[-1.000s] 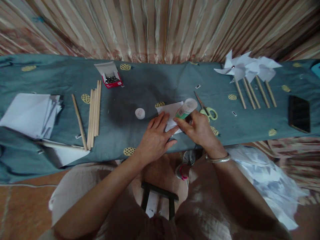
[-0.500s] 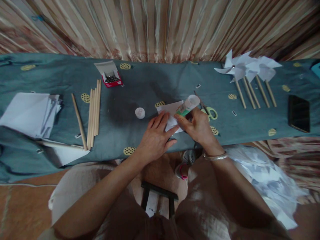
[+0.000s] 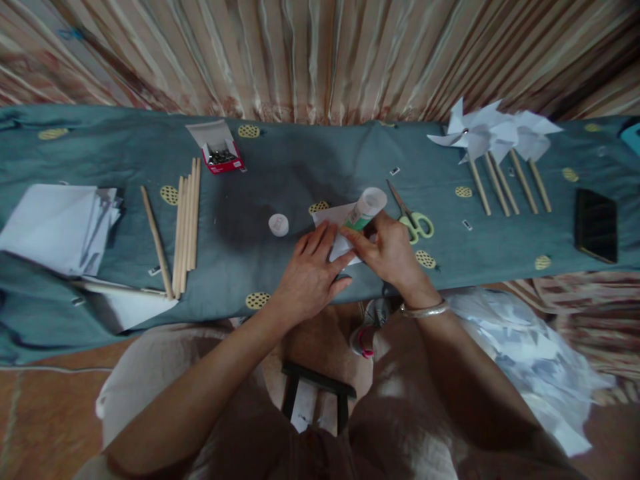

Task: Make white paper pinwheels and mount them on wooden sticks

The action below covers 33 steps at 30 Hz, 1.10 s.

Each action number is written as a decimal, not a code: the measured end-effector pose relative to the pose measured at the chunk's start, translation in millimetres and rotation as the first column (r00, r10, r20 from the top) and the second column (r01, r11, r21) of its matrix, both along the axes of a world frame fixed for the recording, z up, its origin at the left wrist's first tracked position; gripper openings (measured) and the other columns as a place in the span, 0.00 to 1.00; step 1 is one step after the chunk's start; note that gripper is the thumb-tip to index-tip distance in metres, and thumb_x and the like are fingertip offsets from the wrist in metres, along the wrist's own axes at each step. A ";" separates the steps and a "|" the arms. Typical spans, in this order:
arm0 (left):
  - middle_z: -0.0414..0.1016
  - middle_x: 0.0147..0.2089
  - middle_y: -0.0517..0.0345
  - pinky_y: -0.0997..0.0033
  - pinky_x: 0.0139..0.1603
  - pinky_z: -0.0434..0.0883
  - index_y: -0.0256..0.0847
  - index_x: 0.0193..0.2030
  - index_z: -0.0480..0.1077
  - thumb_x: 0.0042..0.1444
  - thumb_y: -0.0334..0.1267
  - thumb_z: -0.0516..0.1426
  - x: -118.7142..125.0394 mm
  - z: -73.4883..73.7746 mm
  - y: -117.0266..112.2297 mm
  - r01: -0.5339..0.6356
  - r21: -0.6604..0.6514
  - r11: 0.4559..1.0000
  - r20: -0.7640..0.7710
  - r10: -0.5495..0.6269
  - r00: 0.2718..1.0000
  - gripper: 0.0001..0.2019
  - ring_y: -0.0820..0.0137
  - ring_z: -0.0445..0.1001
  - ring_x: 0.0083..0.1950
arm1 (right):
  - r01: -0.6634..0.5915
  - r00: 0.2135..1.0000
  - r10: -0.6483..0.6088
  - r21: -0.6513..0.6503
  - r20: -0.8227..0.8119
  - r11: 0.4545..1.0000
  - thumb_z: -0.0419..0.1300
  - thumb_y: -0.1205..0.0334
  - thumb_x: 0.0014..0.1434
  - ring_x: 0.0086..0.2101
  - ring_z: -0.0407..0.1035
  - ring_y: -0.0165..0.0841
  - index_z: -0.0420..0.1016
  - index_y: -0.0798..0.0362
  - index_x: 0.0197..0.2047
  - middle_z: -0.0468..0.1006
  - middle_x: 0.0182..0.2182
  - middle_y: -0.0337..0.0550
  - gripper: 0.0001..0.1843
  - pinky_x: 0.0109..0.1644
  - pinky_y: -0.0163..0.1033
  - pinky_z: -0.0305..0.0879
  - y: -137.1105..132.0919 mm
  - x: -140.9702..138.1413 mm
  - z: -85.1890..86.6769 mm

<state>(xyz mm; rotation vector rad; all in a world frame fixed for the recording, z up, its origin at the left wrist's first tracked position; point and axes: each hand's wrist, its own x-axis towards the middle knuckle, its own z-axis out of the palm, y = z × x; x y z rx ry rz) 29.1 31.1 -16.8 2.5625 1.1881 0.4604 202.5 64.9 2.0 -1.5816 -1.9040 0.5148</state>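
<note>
A white paper sheet [image 3: 336, 213] is found on the cloth-covered worktop [image 3: 280, 163], near its front edge and directly ahead of the wearer; it is partly hidden by both hands. Clock positions below are taken from this sheet, with 12 o'clock facing the curtain [image 3: 300, 60].

The left hand [image 3: 310, 275] is laid at 7 o'clock with its fingers extended and resting on the sheet; nothing is gripped by it. The right hand [image 3: 394, 250] is closed about a glue stick [image 3: 369, 205], whose white end is tilted up towards 1 o'clock. The lower end is covered by the thumb, so contact with the paper cannot be confirmed.

The sheet is judged light, thin and easily creased, and liable to slide on cloth; it is best steadied flat, by spread fingers close to an edge. The glue stick is judged light, stiff and smooth-walled, and is best held low on the barrel, where control over the tip is greatest.

A white cap [image 3: 279, 225] is noted at 9 o'clock, with wooden sticks [image 3: 186, 233] farther out on that line. A red box [image 3: 224, 165] of small metal pieces is recorded at 10 o'clock. Green-handled scissors [image 3: 409, 217] are seen at 3 o'clock, just beyond the right hand, and white paper pinwheels [image 3: 493, 139] at 2 o'clock.
</note>
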 end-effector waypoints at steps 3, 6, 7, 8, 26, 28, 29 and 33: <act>0.58 0.71 0.37 0.38 0.64 0.60 0.43 0.61 0.68 0.61 0.45 0.59 -0.2 0.5 0.2 0.003 0.002 1.000 0.000 -0.003 1.000 0.23 0.44 0.53 0.73 | -0.017 1.000 0.017 0.002 -0.003 1.000 0.60 0.46 0.60 0.21 0.64 0.32 0.67 0.50 0.33 0.70 0.20 0.36 0.16 0.25 0.37 0.58 -0.8 -0.2 1.5; 0.58 0.70 0.37 0.39 0.65 0.60 0.43 0.60 0.70 0.61 0.46 0.59 -0.2 0.5 0.4 0.004 0.010 1.000 -0.004 -0.004 1.000 0.21 0.45 0.53 0.73 | -0.057 0.998 0.057 -0.023 -0.008 0.998 0.59 0.45 0.61 0.21 0.64 0.31 0.68 0.50 0.35 0.70 0.20 0.35 0.16 0.25 0.37 0.57 -1.9 0.3 3.7; 0.58 0.70 0.37 0.39 0.65 0.60 0.42 0.59 0.70 0.61 0.46 0.58 -0.3 0.0 0.5 0.003 0.014 1.000 -0.006 -0.003 1.000 0.21 0.44 0.53 0.73 | -0.070 0.998 0.069 -0.029 -0.008 0.997 0.58 0.45 0.61 0.20 0.64 0.31 0.68 0.51 0.35 0.70 0.20 0.35 0.17 0.25 0.36 0.57 -2.2 0.6 4.4; 0.58 0.71 0.38 0.40 0.65 0.60 0.42 0.58 0.71 0.61 0.47 0.58 -0.4 -0.6 0.6 0.002 0.016 1.000 -0.007 -0.002 1.000 0.20 0.44 0.53 0.73 | -0.080 0.997 0.079 -0.030 -0.007 0.996 0.58 0.44 0.62 0.20 0.64 0.31 0.68 0.51 0.35 0.70 0.20 0.35 0.17 0.25 0.36 0.57 -2.4 0.9 5.0; 0.57 0.70 0.35 0.41 0.64 0.61 0.43 0.62 0.68 0.62 0.46 0.58 -2.3 -3.4 0.4 -0.003 0.036 0.999 0.007 0.003 1.000 0.23 0.44 0.54 0.72 | 0.203 0.476 -0.324 -0.256 -0.818 0.945 0.73 0.46 0.45 0.22 0.64 0.24 0.73 0.51 0.28 0.73 0.24 0.33 0.20 0.25 0.30 0.62 10.5 46.7 8.0; 0.58 0.70 0.35 0.43 0.64 0.62 0.42 0.63 0.67 0.63 0.47 0.57 -4.0 -1.7 1.1 0.005 0.068 0.998 0.040 -0.008 0.999 0.23 0.45 0.54 0.72 | 0.163 0.287 -0.368 -0.333 -0.885 0.929 0.75 0.48 0.42 0.22 0.65 0.22 0.72 0.51 0.28 0.74 0.23 0.32 0.21 0.24 0.28 0.64 13.8 53.0 9.9; 0.59 0.69 0.36 0.44 0.64 0.62 0.41 0.63 0.66 0.64 0.47 0.55 -6.1 0.6 2.1 0.009 0.098 0.995 0.066 -0.015 0.998 0.23 0.47 0.54 0.72 | 0.130 0.219 -0.388 -0.368 -0.895 0.921 0.75 0.48 0.42 0.22 0.66 0.22 0.72 0.51 0.28 0.74 0.23 0.32 0.21 0.24 0.27 0.65 14.4 54.7 10.4; 0.65 0.66 0.41 0.50 0.66 0.61 0.41 0.64 0.64 0.65 0.45 0.54 -26.2 15.4 11.9 -0.107 0.261 0.959 0.168 0.064 0.984 0.22 0.54 0.59 0.70 | 0.002 0.082 -0.433 -0.434 -0.898 0.901 0.73 0.48 0.47 0.22 0.68 0.22 0.72 0.52 0.29 0.74 0.22 0.32 0.19 0.25 0.25 0.68 12.2 55.8 10.3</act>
